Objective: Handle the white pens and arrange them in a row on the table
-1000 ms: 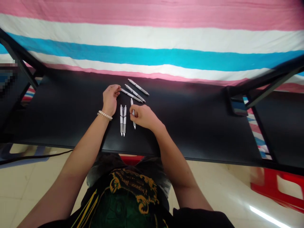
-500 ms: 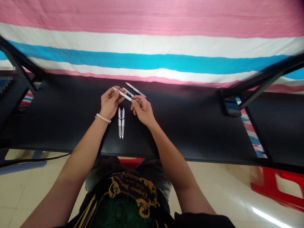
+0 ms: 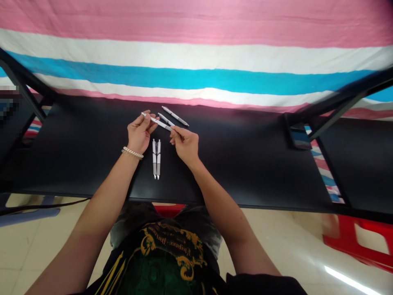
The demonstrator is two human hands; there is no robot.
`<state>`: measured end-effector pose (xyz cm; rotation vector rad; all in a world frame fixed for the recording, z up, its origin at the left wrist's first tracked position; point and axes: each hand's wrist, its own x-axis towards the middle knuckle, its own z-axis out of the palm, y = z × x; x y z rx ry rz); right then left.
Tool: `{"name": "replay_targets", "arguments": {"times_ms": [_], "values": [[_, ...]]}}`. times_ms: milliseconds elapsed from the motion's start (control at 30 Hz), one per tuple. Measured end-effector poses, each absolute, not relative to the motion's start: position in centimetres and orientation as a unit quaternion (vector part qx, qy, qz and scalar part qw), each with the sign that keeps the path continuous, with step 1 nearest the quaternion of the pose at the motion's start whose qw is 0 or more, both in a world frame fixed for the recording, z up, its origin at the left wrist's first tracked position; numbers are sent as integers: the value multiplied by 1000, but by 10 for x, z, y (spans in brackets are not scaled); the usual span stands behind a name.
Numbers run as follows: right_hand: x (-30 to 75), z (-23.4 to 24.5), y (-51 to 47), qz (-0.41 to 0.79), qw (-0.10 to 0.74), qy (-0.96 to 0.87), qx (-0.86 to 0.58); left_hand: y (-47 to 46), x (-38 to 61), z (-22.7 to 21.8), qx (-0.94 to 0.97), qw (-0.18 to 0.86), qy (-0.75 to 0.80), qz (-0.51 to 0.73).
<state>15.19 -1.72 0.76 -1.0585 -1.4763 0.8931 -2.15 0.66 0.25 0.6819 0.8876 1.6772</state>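
Observation:
Both my hands hold one white and grey pen (image 3: pixel 159 123) just above the black table (image 3: pixel 92 155). My left hand (image 3: pixel 139 133) pinches its left end; a bead bracelet sits on that wrist. My right hand (image 3: pixel 184 143) pinches its right end. Directly below the held pen, two pens (image 3: pixel 156 157) lie side by side, pointing toward me. Two more pens lie slanted behind my hands: one (image 3: pixel 175 116) in full view, the other (image 3: pixel 166 119) partly hidden by the held pen.
A striped pink, white and blue cloth (image 3: pixel 196 53) hangs behind the table. Black frame bars rise at the left (image 3: pixel 24 86) and right (image 3: pixel 337 102). A red stool (image 3: pixel 359 241) stands on the tiled floor at the lower right.
My right hand left the pen it held beside the pair and rose to the slanted pen my left hand was touching. That pen is now lifted between both hands.

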Motion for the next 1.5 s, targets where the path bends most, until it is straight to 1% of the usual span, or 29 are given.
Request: {"name": "replay_targets", "arguments": {"times_ms": [100, 233, 333, 467, 567, 700, 800, 933, 1100, 1200, 1267, 1367, 1433, 1500], "values": [[150, 4, -15, 359, 547, -619, -434, 8, -22, 3, 272, 530, 383, 706], [149, 1, -12, 411, 530, -598, -438, 9, -23, 3, 261, 532, 393, 703], [150, -1, -11, 379, 539, -622, -423, 9, -23, 3, 259, 533, 390, 705], [151, -1, -10, 394, 535, -612, -428, 9, -23, 2, 259, 536, 381, 708], [151, -1, -9, 377, 547, -627, -408, 9, -23, 2, 259, 534, 382, 708], [149, -1, -9, 409, 547, -600, -417, 10, -23, 2, 254, 533, 388, 708], [148, -2, -9, 385, 547, -615, -417, 10, -24, 1, 252, 533, 393, 705], [148, -1, -10, 424, 541, -596, -413, 11, -25, 1, 250, 536, 392, 704], [149, 1, -9, 377, 564, -616, -400, 10, -25, 1, 253, 532, 398, 704], [146, -2, -8, 436, 531, -594, -418, 9, -24, 1, 258, 537, 397, 699], [143, -4, -8, 452, 511, -590, -432, 9, -23, 1, 263, 539, 403, 691], [143, -3, -10, 389, 530, -610, -443, 10, -25, 0, 268, 531, 410, 692], [145, 0, -11, 331, 549, -624, -448, 12, -29, -1, 264, 512, 411, 707], [148, 3, -11, 301, 557, -627, -453, 16, -35, -2, 255, 490, 415, 723]]}}
